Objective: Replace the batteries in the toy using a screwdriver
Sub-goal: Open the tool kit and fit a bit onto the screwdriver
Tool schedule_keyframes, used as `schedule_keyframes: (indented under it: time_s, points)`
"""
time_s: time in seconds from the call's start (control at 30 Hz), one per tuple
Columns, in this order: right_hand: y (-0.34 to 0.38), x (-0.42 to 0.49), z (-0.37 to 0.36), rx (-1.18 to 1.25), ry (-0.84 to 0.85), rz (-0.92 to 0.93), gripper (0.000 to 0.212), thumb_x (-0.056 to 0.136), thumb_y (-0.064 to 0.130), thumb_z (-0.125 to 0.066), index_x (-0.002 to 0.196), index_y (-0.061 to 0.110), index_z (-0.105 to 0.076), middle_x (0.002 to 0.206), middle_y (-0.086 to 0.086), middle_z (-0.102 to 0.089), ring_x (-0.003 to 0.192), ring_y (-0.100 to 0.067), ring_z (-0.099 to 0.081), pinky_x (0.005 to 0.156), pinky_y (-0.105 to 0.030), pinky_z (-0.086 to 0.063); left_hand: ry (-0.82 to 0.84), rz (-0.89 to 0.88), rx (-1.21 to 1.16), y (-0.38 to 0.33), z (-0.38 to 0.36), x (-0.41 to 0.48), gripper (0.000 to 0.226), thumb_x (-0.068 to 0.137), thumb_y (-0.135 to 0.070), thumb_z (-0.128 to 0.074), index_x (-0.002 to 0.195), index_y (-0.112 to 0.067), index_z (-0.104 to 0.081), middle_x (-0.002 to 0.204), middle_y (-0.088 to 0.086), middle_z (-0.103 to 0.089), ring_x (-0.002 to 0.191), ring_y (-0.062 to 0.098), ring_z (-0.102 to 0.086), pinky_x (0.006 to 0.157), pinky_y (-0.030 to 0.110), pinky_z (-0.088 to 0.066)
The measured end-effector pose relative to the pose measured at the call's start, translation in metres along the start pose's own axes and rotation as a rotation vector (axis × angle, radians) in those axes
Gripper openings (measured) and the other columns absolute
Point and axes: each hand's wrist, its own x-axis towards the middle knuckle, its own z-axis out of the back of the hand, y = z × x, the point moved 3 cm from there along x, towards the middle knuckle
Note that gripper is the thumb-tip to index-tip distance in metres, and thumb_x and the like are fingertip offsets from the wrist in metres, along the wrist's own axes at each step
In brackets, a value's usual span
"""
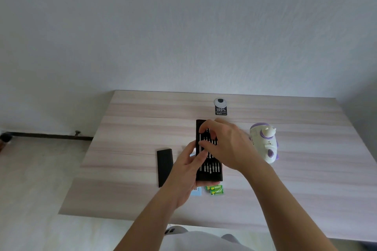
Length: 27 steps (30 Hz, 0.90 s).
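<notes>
Worktop: pale wood-grain surface that carries every item listed below.
Batteries: green cells lying side by side, nearest the person, just in front of the tray's near end.
Blue card: flat, beside the batteries, partly hidden under the left hand.
Left hand: grips the tray's left edge, thumb laid on top.
Bit tray: long black screwdriver-bit holder with rows of silver bits, at mid-worktop, running near to far.
Black cover: empty sleeve lying left of the tray, apart from it.
Right hand: arched over the tray's far half; fingers curled narrowly down among the bits, though whether they pinch one cannot be told.
Toy: white-and-purple figure right of the tray, near the right wrist, untouched.
Cable port: round grey insert near the far edge.
Sticker: black label reading "100%", touching the port.
</notes>
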Motion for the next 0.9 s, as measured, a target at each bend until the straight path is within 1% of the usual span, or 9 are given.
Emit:
schedule_keyframes:
  time_s: [0.13, 0.2, 0.3, 0.37, 0.5, 0.57, 0.73, 0.83, 0.9]
  points:
    - [0.005, 0.002, -0.002, -0.016, 0.01, 0.01, 0.027, 0.089, 0.037, -0.064, 0.115, 0.033, -0.06, 0.096, 0.016, -0.052, 0.084, -0.011, -0.057, 0.056, -0.017, -0.033, -0.01, -0.004, -0.034, 0.003, 0.005, 0.002, 0.03, 0.098, -0.016, -0.058, 0.127, -0.026, -0.061, 0.109, 0.014, -0.074, 0.102, 0.031, -0.073, 0.081, 0.052, -0.06]
    - [0.004, -0.001, -0.004, 0.099, -0.112, -0.014, 0.026, 0.087, 0.033, -0.068, 0.112, 0.031, -0.063, 0.091, 0.015, -0.053, 0.076, -0.007, -0.055, 0.057, -0.02, -0.041, -0.029, -0.022, -0.084, 0.002, 0.007, 0.004, 0.032, 0.1, -0.011, -0.054, 0.13, -0.022, -0.059, 0.112, 0.017, -0.071, 0.104, 0.029, -0.072, 0.087, 0.049, -0.059]
    - [-0.004, -0.011, -0.009, 0.297, -0.311, -0.202, 0.03, 0.085, 0.033, -0.073, 0.112, 0.031, -0.059, 0.089, 0.014, -0.052, 0.073, -0.001, -0.054, 0.059, -0.01, -0.041, -0.036, -0.028, -0.207, -0.004, 0.011, 0.005, 0.032, 0.102, -0.007, -0.049, 0.132, -0.015, -0.059, 0.119, 0.019, -0.07, 0.109, 0.03, -0.068, 0.094, 0.045, -0.056]
    - [-0.006, -0.016, -0.017, 0.365, -0.258, -0.334, 0.035, 0.086, 0.039, -0.072, 0.115, 0.036, -0.053, 0.093, 0.011, -0.054, 0.075, -0.002, -0.057, 0.059, -0.01, -0.041, -0.023, -0.022, -0.303, -0.009, 0.012, 0.005, 0.031, 0.104, -0.008, -0.045, 0.13, -0.013, -0.062, 0.119, 0.016, -0.071, 0.107, 0.027, -0.069, 0.088, 0.04, -0.058]
    - [-0.003, -0.02, -0.029, 0.616, -0.133, -0.462, 0.022, 0.087, 0.038, -0.072, 0.107, 0.033, -0.064, 0.087, 0.006, -0.066, 0.073, -0.011, -0.069, 0.066, -0.033, -0.06, -0.058, 0.006, -0.374, -0.014, 0.012, 0.01, 0.031, 0.105, -0.018, -0.044, 0.127, -0.009, -0.064, 0.121, 0.018, -0.071, 0.106, 0.026, -0.07, 0.083, 0.038, -0.059]
    - [0.002, -0.021, -0.029, 0.689, -0.161, -0.482, 0.015, 0.086, 0.03, -0.074, 0.099, 0.032, -0.067, 0.08, 0.007, -0.067, 0.069, -0.011, -0.069, 0.067, -0.036, -0.062, -0.103, -0.004, -0.341, -0.011, 0.01, 0.016, 0.032, 0.105, -0.02, -0.046, 0.13, -0.009, -0.062, 0.122, 0.019, -0.07, 0.107, 0.028, -0.071, 0.08, 0.039, -0.059]
    - [0.008, -0.023, -0.021, 0.68, -0.272, -0.493, 0.014, 0.083, 0.021, -0.078, 0.094, 0.026, -0.071, 0.074, 0.009, -0.065, 0.059, -0.002, -0.063, 0.055, -0.02, -0.053, -0.118, -0.018, -0.304, -0.01, 0.005, 0.022, 0.027, 0.104, -0.02, -0.049, 0.127, -0.019, -0.064, 0.119, 0.013, -0.072, 0.105, 0.025, -0.072, 0.073, 0.039, -0.059]
    - [0.01, -0.026, -0.019, 0.796, -0.273, -0.49, 0.014, 0.087, 0.021, -0.075, 0.1, 0.024, -0.073, 0.085, 0.009, -0.072, 0.071, 0.0, -0.068, 0.06, -0.014, -0.053, -0.058, 0.013, -0.358, -0.014, 0.0, 0.023, 0.029, 0.103, -0.022, -0.051, 0.126, -0.013, -0.066, 0.118, 0.015, -0.072, 0.105, 0.025, -0.071, 0.077, 0.04, -0.06]
    - [0.012, -0.028, -0.02, 0.914, -0.244, -0.491, 0.017, 0.09, 0.019, -0.071, 0.107, 0.024, -0.074, 0.093, 0.003, -0.075, 0.08, -0.001, -0.07, 0.065, -0.014, -0.053, -0.026, 0.033, -0.388, -0.015, -0.003, 0.024, 0.033, 0.101, -0.024, -0.052, 0.129, -0.01, -0.065, 0.123, 0.021, -0.068, 0.113, 0.034, -0.066, 0.088, 0.046, -0.058]
